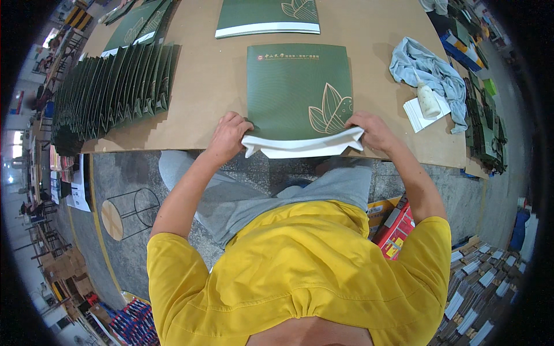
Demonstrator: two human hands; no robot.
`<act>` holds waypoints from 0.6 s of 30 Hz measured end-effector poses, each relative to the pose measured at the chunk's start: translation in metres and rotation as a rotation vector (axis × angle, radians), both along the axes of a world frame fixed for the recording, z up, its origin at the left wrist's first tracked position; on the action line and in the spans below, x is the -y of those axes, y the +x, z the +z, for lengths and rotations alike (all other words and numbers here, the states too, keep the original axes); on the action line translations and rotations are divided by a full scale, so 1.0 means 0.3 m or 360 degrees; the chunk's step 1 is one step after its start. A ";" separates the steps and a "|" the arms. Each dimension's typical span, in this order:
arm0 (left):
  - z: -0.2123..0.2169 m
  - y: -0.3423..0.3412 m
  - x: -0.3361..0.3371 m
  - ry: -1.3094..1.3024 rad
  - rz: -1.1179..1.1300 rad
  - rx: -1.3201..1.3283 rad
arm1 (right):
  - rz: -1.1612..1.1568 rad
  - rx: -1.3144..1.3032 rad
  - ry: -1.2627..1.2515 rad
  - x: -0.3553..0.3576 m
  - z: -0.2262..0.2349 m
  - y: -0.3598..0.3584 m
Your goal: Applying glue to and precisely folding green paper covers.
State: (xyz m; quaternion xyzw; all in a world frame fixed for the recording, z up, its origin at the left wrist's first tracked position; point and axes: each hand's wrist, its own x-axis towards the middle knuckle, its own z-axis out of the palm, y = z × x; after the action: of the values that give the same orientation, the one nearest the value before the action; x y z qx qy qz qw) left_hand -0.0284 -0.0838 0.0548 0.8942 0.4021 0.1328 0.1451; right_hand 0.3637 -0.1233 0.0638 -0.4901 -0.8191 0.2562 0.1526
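A flat green paper bag (288, 86) with a gold leaf print lies on the table in front of me. Its white end flap (303, 148) faces me, bent up at both ends and reaching over the table's near edge. My left hand (231, 134) pinches the bag's near left corner. At the near right corner, beside the leaf print, my right hand (371, 131) grips it with curled fingers. The thumbs and some fingertips are partly hidden by the bag.
Folded green bags stand in a dense row (115, 92) at the left. Another flat green bag (268, 17) lies beyond mine. On the right are a light blue cloth (424, 66), a white bottle (427, 101) and white cards (416, 117). A round stool (113, 220) stands on the floor.
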 end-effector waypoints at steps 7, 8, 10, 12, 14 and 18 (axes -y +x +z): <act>-0.058 -0.018 -0.089 -0.0532 0.0408 -0.0076 | -0.0757 -0.0605 -0.0939 -0.083 -0.029 -0.012; -0.044 -0.008 -0.089 -0.0536 0.0401 -0.0075 | -0.0755 -0.0565 -0.0977 -0.088 -0.035 -0.002; -0.017 0.017 -0.084 -0.0594 0.0430 -0.0072 | -0.0755 -0.0522 -0.1018 -0.093 -0.037 0.009; -0.030 0.013 -0.079 -0.0546 0.0434 -0.0076 | -0.0810 -0.0454 -0.1060 -0.097 -0.027 -0.004; -0.030 0.022 -0.075 -0.0503 0.0439 -0.0078 | -0.0784 -0.0398 -0.1013 -0.093 -0.016 0.000; -0.009 0.040 -0.082 -0.0334 0.0579 -0.0330 | -0.0961 -0.0499 -0.1125 -0.082 0.039 -0.003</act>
State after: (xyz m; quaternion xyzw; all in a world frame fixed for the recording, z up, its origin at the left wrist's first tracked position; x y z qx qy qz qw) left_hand -0.0163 -0.0592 0.0520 0.7958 0.5811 0.0217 0.1689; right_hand 0.3629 -0.0986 0.0754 -0.6831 -0.4704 0.5335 0.1657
